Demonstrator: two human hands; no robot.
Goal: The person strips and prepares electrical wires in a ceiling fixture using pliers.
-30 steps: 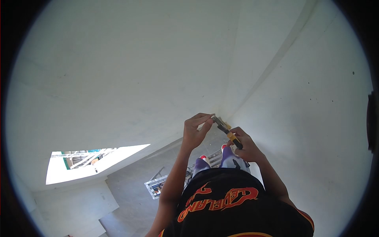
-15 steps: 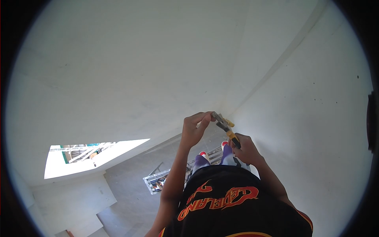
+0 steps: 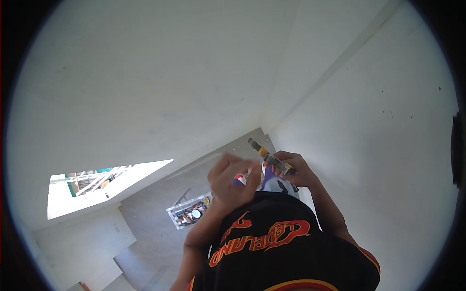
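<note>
Right hand [image 3: 301,171] gripping yellow-and-black hand tool [image 3: 264,152], left hand [image 3: 230,185] near it
From my end, the right fingers are clamped on the tool's lower part, its upper end angled away over the floor [image 3: 150,206]; left hand is motion-blurred, fingers curled, seemingly bare of anything, and I cannot tell if thumb and fingertips meet; metal stand [image 3: 173,218] with mixed gear and a round white container [image 3: 196,213] below; tool is in hand and apart from the wall [image 3: 398,160], no finished result I can pick out, so share done or left is unreadable
</note>
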